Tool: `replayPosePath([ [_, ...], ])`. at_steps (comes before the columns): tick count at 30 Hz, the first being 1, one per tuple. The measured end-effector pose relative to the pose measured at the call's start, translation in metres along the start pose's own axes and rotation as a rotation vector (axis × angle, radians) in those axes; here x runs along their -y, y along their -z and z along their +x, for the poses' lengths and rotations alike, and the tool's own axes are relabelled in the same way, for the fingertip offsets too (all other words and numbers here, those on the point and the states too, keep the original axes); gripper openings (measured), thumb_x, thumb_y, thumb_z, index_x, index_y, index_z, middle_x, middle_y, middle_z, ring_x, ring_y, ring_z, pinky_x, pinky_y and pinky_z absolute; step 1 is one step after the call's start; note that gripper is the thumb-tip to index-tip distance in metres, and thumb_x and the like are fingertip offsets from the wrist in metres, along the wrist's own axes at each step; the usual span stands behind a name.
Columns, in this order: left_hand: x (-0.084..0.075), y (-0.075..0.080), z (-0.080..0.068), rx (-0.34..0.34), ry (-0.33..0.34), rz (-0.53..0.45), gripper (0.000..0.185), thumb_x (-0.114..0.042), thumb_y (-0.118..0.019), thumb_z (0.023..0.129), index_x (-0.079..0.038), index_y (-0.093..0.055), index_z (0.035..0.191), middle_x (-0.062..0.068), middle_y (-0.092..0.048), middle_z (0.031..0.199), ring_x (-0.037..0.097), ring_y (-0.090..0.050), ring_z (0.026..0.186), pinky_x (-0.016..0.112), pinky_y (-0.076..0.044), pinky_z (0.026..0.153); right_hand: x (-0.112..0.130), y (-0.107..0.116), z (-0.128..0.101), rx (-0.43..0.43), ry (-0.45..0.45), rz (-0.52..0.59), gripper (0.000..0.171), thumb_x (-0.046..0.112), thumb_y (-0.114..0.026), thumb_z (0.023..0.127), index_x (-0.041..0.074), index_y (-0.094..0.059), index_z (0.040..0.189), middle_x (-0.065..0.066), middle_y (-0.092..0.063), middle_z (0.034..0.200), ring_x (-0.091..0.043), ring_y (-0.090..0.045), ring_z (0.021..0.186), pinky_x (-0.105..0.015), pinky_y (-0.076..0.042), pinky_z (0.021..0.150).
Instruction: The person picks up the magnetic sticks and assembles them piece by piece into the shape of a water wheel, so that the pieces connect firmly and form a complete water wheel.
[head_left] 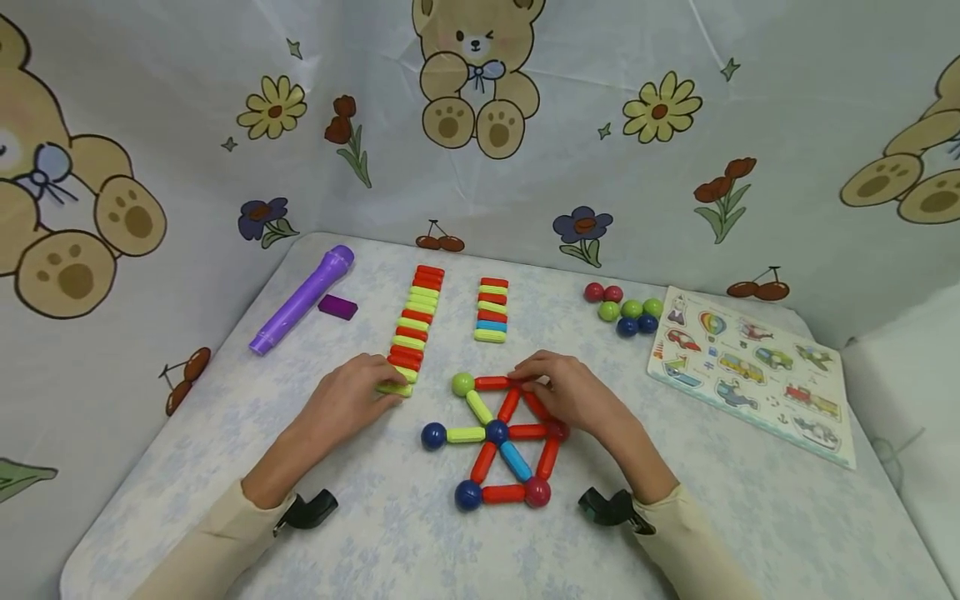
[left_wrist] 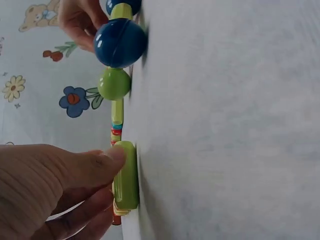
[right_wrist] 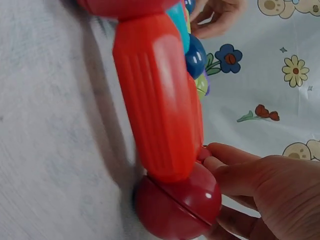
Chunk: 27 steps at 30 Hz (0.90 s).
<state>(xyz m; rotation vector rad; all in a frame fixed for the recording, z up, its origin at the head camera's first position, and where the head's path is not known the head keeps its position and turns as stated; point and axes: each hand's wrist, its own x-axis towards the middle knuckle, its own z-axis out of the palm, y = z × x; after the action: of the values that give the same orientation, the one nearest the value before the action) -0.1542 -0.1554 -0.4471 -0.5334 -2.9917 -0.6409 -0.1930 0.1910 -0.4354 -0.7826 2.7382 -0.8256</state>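
Observation:
A flat wheel of building sticks and balls lies on the table, with a blue ball [head_left: 497, 432] at its hub and mostly red sticks [head_left: 528, 432] round it. My right hand [head_left: 566, 392] is at its upper right corner, thumb and fingertips pinching a small red part [right_wrist: 204, 153] there, largely hidden by the fingers. A green ball [head_left: 462, 383] marks the upper left corner; a blue ball [head_left: 433, 436] sits at the left end of a yellow-green spoke. With thumb and fingers, my left hand [head_left: 348, 400] holds the yellow-green stick [left_wrist: 127, 176] at the near end of a long row.
Beyond my left hand runs the row of red and yellow-green sticks [head_left: 412, 325]. A shorter row [head_left: 492, 310] lies right of it. Loose balls [head_left: 632, 309] and a picture board [head_left: 750, 375] are at right; a purple tube [head_left: 303, 300] and purple block [head_left: 337, 307] at left.

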Motion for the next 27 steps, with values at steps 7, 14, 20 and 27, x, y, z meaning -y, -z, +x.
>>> replayPosePath([
  [7,0.0,-0.006,0.0,-0.027,-0.057,0.075,0.03,-0.012,-0.095,0.083,-0.01,-0.084,0.11,0.007,-0.075,0.112,0.024,-0.066,0.102,0.041,-0.063,0.083,-0.002,0.01,-0.004,0.057,-0.076,0.003,0.026,0.003,-0.075,0.1,0.015,-0.083,0.121,0.002,-0.077,0.111,-0.02,-0.072,0.106,-0.04,-0.063,0.09],
  [14,-0.011,-0.009,0.004,-0.004,-0.054,0.057,0.024,-0.017,-0.091,0.088,-0.011,-0.084,0.111,0.003,-0.074,0.108,0.022,-0.069,0.101,0.043,-0.062,0.087,-0.001,0.016,-0.007,0.093,-0.086,0.019,0.025,0.002,-0.075,0.1,0.014,-0.084,0.12,0.0,-0.078,0.113,-0.022,-0.073,0.106,-0.037,-0.063,0.088],
  [20,-0.027,-0.008,0.012,0.021,0.002,-0.046,0.023,-0.019,-0.086,0.094,-0.011,-0.08,0.115,0.002,-0.077,0.107,0.019,-0.07,0.096,0.04,-0.061,0.084,-0.001,0.017,-0.007,0.107,-0.077,0.016,0.024,0.003,-0.076,0.099,0.014,-0.084,0.119,0.001,-0.077,0.112,-0.022,-0.073,0.106,-0.038,-0.063,0.089],
  [27,-0.046,-0.011,0.024,0.071,0.079,-0.253,0.026,-0.021,-0.082,0.098,-0.006,-0.076,0.119,0.003,-0.079,0.103,0.016,-0.074,0.091,0.034,-0.063,0.08,-0.001,0.018,-0.009,0.113,-0.083,0.008,0.025,0.003,-0.077,0.098,0.014,-0.084,0.119,0.0,-0.077,0.112,-0.021,-0.072,0.105,-0.037,-0.063,0.088],
])
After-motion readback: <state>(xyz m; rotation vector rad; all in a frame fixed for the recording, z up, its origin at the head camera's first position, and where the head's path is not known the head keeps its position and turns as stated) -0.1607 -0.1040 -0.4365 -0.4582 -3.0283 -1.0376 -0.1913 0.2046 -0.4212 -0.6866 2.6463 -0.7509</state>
